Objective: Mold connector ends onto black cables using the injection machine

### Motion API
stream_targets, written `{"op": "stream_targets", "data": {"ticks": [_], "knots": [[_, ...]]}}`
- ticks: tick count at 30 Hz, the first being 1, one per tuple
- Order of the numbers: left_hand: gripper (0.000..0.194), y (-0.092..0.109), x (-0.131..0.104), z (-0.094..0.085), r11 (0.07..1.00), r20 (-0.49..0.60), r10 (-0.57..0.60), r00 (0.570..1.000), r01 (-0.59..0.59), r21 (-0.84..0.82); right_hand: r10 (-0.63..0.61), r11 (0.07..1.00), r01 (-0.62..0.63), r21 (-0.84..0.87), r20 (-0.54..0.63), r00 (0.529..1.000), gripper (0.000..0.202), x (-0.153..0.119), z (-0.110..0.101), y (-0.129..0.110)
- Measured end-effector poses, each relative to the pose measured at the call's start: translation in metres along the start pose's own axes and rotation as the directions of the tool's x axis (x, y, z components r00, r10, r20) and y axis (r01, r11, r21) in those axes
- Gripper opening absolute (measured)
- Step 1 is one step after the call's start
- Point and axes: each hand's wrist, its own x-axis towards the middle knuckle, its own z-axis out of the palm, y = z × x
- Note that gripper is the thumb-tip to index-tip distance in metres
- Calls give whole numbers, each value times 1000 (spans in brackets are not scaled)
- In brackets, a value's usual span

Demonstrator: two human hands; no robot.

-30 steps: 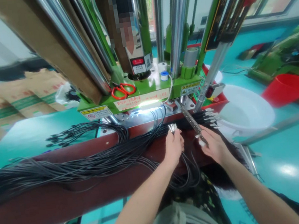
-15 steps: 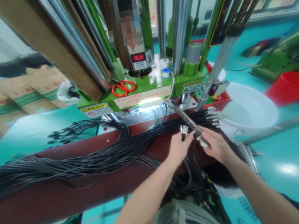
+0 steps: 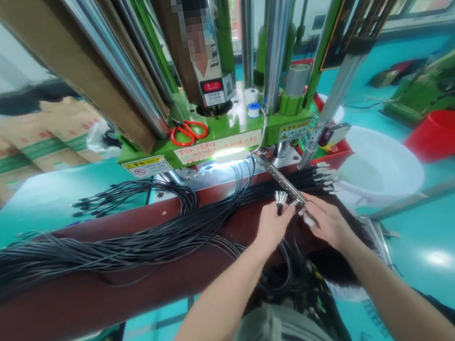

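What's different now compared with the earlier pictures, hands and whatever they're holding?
The left hand has moved right, bringing its bunch of silver-tipped black connectors close beside the long, narrow metal bar. The bar's far end has swung left. No new grip or release is visible: the right hand still holds the bar. The red-handled scissors and long black cables stayed put.

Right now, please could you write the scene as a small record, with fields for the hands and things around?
left hand: holds a bunch of silver-tipped cable ends, close to the metal strip
right hand: holds the metal strip, angled towards the green machine
bench: brown, long black cables across it
on machine: red-handled scissors, blue-and-white spool
right side: white tub, red bucket
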Motion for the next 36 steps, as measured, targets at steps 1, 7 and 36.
{"op": "stream_targets", "data": {"ticks": [1, 7, 36], "knots": [[35, 0, -1, -1, 1000, 5, 5, 1000, -5, -8, -12, 999, 12, -43, 2, 1000, 58, -1, 1, 0], [37, 5, 0, -4, 994, -8, -33, 999, 32, -107, 3, 998, -2, -55, 15, 1000, 57, -2, 1, -2], [41, 13, 5, -19, 981, -192, 71, 979, -103, -162, 65, 997, -65, 49, 2, 998, 47, -4, 1, -6]]}}
